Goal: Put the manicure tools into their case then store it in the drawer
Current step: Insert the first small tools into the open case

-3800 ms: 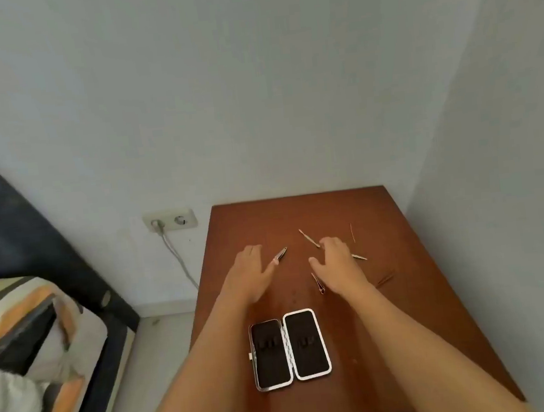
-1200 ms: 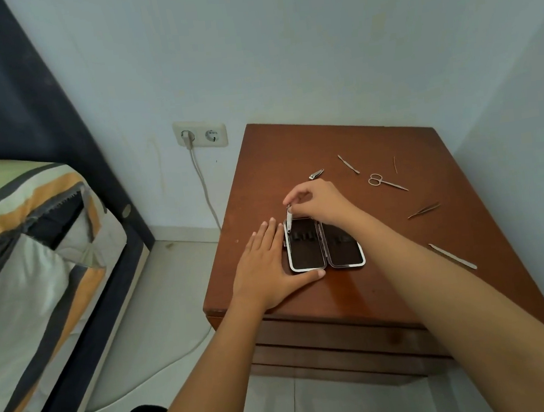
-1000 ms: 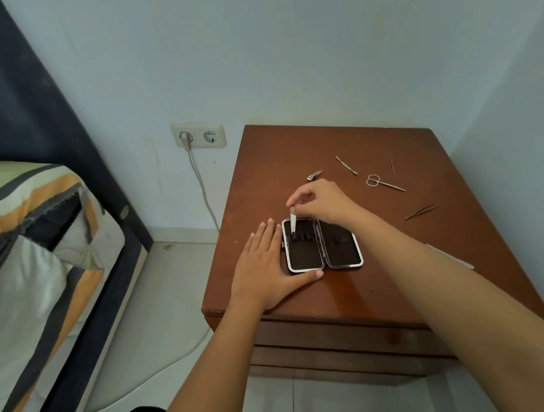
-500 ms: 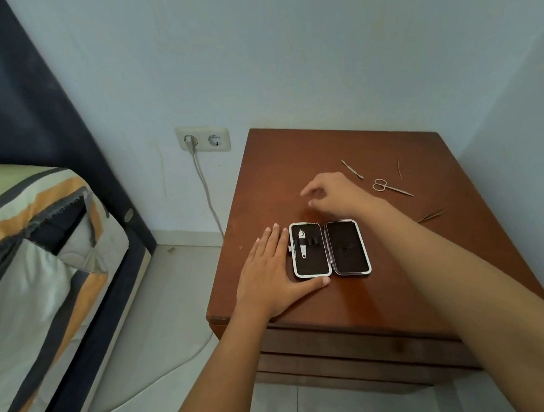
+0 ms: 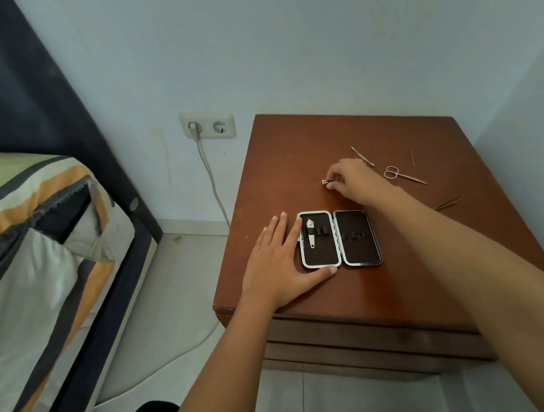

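One tool sits in the open black white-rimmed case (image 5: 338, 239); my right hand (image 5: 356, 181) pinches the small metal nail clipper (image 5: 325, 182), my left hand (image 5: 278, 265) lies spread flat, and four tools remain.

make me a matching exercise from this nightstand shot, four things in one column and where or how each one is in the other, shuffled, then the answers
Things
1. case
2. scissors
3. left hand
4. small clipper

Places or states
A. pinched at the fingertips of the right hand
B. lying open and flat, one tool strapped into its left half
C. loose on the nightstand, beyond the right hand
D. flat on the wood, against the case's left edge

Pairs: 1-B, 2-C, 3-D, 4-A
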### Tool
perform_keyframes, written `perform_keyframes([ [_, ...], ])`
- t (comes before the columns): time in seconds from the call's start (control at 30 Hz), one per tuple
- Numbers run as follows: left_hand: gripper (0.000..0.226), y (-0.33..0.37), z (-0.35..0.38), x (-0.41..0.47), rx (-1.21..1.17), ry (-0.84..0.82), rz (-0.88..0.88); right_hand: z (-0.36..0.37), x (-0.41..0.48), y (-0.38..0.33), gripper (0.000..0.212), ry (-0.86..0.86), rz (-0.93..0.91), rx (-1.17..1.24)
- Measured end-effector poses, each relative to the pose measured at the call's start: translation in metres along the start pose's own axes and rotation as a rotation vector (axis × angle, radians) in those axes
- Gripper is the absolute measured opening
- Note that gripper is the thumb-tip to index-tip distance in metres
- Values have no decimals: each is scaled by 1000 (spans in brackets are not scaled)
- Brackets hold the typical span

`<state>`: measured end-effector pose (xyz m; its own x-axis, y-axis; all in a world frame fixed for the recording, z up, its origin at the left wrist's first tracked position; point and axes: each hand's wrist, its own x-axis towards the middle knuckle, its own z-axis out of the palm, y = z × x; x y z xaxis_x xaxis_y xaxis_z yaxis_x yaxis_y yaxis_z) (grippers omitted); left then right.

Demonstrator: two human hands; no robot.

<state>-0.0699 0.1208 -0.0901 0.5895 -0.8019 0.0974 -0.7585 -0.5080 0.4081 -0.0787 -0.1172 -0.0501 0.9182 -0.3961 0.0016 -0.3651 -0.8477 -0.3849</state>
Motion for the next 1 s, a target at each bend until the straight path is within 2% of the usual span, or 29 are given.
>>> perform_keyframes([
  [0.13, 104, 1, -1, -1, -12, -7, -13, 1, -26, -21, 11, 160, 34, 375],
  [0.2, 105, 2, -1, -1, -14, -2, -17, 4, -40, -30, 15, 152, 23, 517],
  [0.3, 105, 3, -1, -2, -17, -5, -20, 11, -52, -34, 19, 111, 4, 580],
  [0.53, 104, 3, -1, 0, -17, -4, -30, 16, -54, -32, 14, 74, 101, 696],
  [0.6, 104, 3, 0, 0, -22, 4, -28, 14, -54, -30, 16, 44, 96, 676],
  [0.83, 104, 3, 0, 0, -15, 4, -33, 3, -55, -30, 21, -102, 19, 388],
  [1.0, 105, 2, 1, -1, -17, 6, -29, 3, -59, -31, 18, -79, -24, 265],
])
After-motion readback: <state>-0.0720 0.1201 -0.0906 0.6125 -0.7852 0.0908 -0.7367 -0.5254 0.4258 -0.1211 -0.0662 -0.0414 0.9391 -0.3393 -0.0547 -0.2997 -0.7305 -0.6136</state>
